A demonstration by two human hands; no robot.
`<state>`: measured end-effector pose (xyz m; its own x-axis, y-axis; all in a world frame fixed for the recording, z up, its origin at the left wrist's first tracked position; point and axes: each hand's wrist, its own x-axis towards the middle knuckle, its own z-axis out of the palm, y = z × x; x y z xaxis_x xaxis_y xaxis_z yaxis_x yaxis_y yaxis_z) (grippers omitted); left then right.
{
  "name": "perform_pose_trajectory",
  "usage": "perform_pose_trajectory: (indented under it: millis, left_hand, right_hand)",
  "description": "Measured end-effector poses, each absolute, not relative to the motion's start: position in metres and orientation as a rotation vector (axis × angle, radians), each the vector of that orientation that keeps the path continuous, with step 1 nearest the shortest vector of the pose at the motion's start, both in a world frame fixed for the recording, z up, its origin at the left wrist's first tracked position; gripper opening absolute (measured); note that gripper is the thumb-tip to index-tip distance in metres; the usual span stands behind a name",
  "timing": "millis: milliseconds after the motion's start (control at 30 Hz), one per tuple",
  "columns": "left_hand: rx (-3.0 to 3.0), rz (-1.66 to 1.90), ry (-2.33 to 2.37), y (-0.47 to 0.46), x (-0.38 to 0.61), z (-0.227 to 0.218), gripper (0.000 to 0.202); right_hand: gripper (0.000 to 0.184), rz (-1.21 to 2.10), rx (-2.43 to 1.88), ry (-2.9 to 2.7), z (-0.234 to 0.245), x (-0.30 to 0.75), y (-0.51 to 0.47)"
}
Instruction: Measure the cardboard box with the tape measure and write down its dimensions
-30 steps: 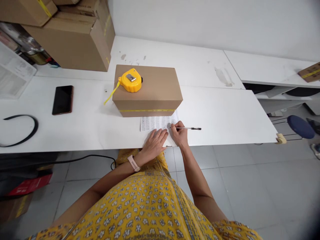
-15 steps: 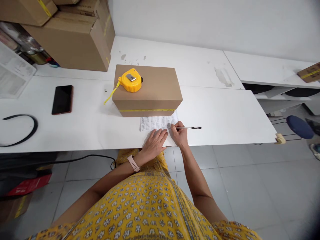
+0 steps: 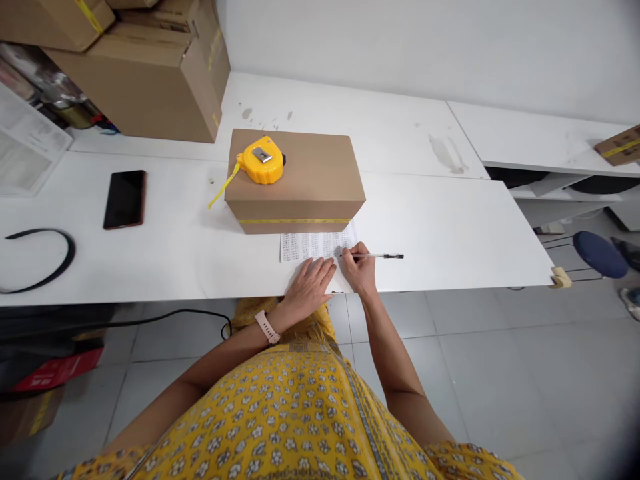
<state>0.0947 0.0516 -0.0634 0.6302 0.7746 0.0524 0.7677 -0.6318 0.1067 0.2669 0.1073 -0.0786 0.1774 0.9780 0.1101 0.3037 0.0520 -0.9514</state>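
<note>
Apparently writing: the right hand (image 3: 361,269) pinches the pen (image 3: 385,256) at the paper (image 3: 311,245); the left hand (image 3: 309,288) lies flat, grip loose. Another stroke calls for steady paper.

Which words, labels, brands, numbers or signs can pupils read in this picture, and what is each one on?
None can be read with certainty.
Sheet of paper: rows of dark characters, too small to read.
Yellow tape on the middle box: faint marks, too small.
Red package, lower left: pale lettering, too blurred.
Box at the right edge: dark marks, too blurred.
</note>
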Motion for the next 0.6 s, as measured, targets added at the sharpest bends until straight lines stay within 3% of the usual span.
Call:
perform_pose_trajectory:
  millis: [600]
  left_hand:
    - [2.777, 0.159, 1.32, 0.0517, 0.0943, -0.0639, 0.062]
  right_hand:
    - [0.031, 0.827, -1.48, -1.263, -0.0776, 0.2676, 0.1067]
